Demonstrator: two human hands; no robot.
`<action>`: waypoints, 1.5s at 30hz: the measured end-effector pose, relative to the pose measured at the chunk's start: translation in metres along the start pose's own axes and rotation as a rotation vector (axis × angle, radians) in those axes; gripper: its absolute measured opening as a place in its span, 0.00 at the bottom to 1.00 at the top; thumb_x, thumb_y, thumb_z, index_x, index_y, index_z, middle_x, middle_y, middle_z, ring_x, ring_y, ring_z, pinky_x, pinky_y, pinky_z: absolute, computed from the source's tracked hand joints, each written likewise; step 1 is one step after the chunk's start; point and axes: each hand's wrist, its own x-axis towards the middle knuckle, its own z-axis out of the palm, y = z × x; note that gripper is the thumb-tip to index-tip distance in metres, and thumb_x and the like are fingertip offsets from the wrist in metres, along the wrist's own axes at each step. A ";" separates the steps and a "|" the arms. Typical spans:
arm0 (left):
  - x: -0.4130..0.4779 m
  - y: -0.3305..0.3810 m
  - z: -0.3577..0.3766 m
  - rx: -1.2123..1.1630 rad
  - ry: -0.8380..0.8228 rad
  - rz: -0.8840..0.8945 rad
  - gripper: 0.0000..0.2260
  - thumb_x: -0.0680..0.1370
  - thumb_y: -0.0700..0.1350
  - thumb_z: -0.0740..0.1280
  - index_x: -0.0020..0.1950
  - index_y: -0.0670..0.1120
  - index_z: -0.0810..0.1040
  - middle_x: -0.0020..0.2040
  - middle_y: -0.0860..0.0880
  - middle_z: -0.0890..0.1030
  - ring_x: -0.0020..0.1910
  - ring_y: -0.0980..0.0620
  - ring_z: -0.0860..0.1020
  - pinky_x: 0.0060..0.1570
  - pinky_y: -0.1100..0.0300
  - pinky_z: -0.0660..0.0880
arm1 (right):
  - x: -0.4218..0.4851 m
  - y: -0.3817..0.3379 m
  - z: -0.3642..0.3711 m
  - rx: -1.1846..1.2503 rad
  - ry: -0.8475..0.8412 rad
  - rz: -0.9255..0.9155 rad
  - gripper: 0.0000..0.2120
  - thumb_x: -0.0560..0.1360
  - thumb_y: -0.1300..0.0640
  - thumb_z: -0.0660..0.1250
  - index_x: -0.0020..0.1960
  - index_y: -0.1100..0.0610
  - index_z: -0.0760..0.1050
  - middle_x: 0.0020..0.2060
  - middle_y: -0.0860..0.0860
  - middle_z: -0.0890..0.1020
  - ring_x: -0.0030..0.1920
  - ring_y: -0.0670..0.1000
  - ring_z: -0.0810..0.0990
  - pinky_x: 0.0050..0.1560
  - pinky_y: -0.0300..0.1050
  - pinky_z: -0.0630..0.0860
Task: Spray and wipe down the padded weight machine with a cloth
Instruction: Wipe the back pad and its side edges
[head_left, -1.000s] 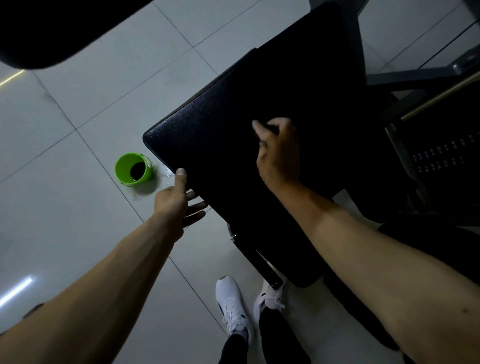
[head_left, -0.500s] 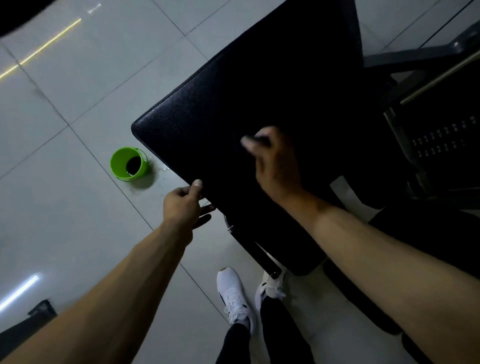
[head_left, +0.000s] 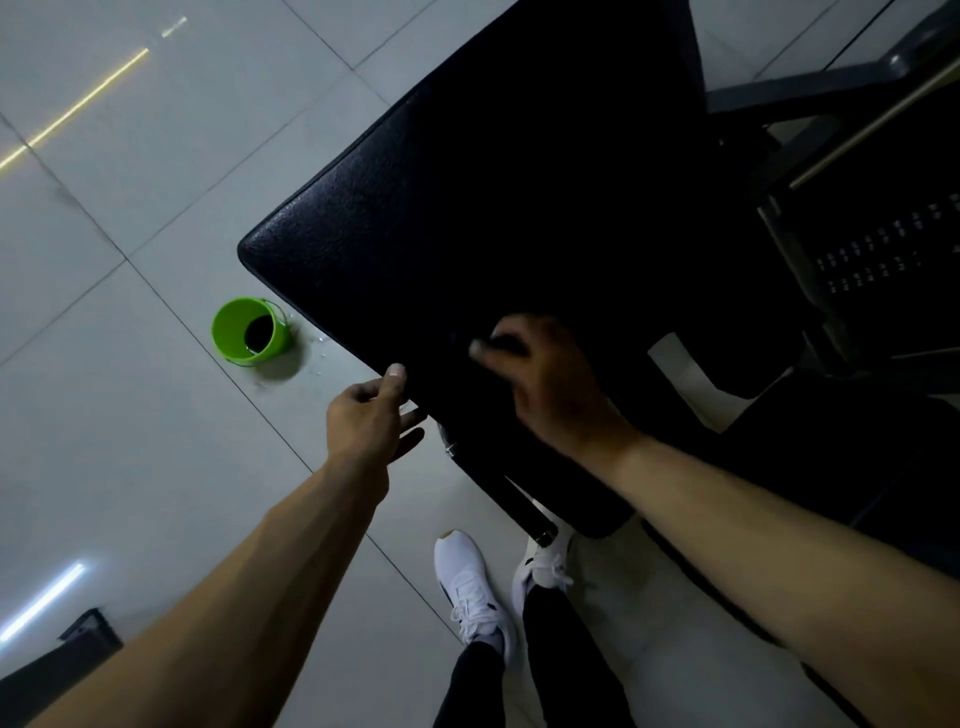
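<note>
Over the tiled floor (head_left: 130, 441) | black pad (head_left: 493, 208) fills upper centre | right hand (head_left: 550, 384) rests on its near edge, blurred, hold cannot be told | left hand (head_left: 366, 415) pinches pad edge, thumb on top | green bucket (head_left: 249, 330) beside pad corner

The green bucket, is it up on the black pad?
No, the green bucket stands on the tiled floor, beside the black pad.

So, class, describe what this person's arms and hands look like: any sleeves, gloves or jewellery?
The left forearm and right forearm are bare to the frame's edge; no sleeves show. The left hand has no glove, ring or watch. The right hand is blurred, but no glove or wristband shows.
</note>
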 end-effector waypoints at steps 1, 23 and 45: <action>-0.003 -0.007 0.002 0.010 -0.032 -0.003 0.16 0.82 0.50 0.67 0.63 0.40 0.77 0.57 0.45 0.83 0.50 0.48 0.86 0.46 0.54 0.84 | 0.017 0.014 -0.008 -0.015 0.083 0.105 0.19 0.78 0.64 0.67 0.67 0.54 0.81 0.60 0.60 0.79 0.59 0.64 0.78 0.59 0.59 0.78; -0.008 -0.023 0.011 0.072 -0.090 -0.021 0.16 0.83 0.50 0.66 0.65 0.41 0.75 0.57 0.46 0.82 0.45 0.46 0.86 0.44 0.54 0.83 | -0.012 0.009 0.004 0.030 0.240 0.459 0.22 0.77 0.68 0.66 0.70 0.56 0.78 0.66 0.61 0.75 0.65 0.62 0.74 0.68 0.53 0.75; -0.035 -0.052 0.036 1.268 -0.079 1.173 0.18 0.78 0.49 0.69 0.68 0.50 0.80 0.70 0.44 0.77 0.70 0.37 0.70 0.61 0.41 0.73 | -0.155 -0.052 0.031 0.126 -0.057 0.362 0.28 0.69 0.71 0.71 0.66 0.50 0.80 0.63 0.52 0.74 0.62 0.58 0.74 0.55 0.57 0.81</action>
